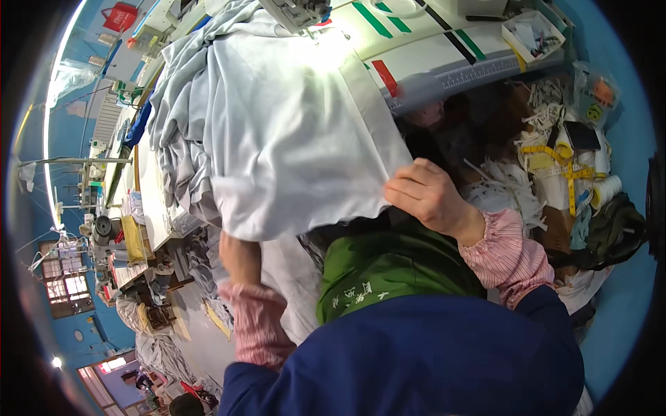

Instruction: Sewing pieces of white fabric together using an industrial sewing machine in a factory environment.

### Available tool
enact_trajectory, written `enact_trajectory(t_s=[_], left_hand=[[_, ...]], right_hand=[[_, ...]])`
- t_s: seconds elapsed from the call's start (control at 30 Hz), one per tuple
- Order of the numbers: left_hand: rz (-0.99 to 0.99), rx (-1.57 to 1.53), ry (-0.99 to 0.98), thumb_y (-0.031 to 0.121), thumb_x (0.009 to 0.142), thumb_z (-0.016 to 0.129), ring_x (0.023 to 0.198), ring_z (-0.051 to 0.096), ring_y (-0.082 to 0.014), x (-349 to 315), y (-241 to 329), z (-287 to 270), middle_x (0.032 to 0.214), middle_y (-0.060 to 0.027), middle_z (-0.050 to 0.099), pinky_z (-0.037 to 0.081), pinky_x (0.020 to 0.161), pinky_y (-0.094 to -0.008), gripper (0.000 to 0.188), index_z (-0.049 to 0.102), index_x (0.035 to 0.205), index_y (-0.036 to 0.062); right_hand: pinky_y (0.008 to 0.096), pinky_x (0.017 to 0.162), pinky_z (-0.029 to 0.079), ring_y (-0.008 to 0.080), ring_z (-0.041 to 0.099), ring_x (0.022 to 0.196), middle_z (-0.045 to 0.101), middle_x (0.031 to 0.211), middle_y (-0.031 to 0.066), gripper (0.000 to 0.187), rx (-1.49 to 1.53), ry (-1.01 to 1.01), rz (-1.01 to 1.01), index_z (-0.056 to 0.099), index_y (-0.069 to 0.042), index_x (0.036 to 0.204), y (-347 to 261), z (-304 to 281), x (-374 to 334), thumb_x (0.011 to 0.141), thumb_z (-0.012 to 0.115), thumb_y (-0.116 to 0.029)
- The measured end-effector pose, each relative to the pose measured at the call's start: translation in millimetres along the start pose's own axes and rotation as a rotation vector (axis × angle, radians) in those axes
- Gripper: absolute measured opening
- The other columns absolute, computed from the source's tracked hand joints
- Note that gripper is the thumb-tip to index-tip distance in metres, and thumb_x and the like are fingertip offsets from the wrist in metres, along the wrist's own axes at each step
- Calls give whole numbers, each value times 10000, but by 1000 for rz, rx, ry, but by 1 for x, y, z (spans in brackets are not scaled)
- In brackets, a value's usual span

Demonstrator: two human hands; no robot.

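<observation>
A large piece of light grey fabric point(277, 139) spreads over the sewing table and hangs over its front edge toward me. My right hand point(427, 194) pinches the fabric's right edge, near its lower corner, between thumb and fingers. Under the fabric's lower left part is my left hand point(241, 258); the cloth covers its fingers, so their hold cannot be seen. At the top, the sewing machine head point(295, 12) stands over the fabric's far end, where a bright lamp lights the cloth. A folded strip runs down the fabric's right side.
Along the table's front edge runs a ruler strip point(479, 73). A white box point(533, 36) of small items sits at the far right. Below it are thread cones point(605, 191), a yellow tape measure point(571, 184) and white scraps point(510, 191). Bunched grey cloth point(184, 118) lies left.
</observation>
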State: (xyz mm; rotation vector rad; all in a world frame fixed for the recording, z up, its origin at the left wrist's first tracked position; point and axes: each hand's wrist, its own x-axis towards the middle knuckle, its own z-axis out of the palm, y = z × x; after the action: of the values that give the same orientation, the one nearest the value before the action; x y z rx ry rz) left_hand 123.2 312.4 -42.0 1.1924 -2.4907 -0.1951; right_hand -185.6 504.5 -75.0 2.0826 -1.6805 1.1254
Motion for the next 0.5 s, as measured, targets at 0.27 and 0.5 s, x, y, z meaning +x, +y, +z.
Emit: enact_trajectory(t_s=[0.27, 0.5], left_hand=[[544, -353, 3, -105, 665, 577, 902, 652, -330, 50, 125, 9, 1040, -172, 666, 526, 748, -369, 347, 659, 985, 1], [665, -99, -78, 165, 794, 680, 1265, 466, -308, 154, 95, 75, 1321, -96, 549, 366, 1003, -464, 417, 600, 1196, 88]], right_hand=[[339, 733, 477, 211, 598, 829, 653, 913, 61, 205, 47, -112, 90, 655, -29, 873, 5, 1, 6, 696, 600, -115], [323, 743, 485, 181, 587, 831, 645, 910, 37, 177, 34, -149, 153, 660, -35, 873, 25, 4, 24, 706, 623, -78]])
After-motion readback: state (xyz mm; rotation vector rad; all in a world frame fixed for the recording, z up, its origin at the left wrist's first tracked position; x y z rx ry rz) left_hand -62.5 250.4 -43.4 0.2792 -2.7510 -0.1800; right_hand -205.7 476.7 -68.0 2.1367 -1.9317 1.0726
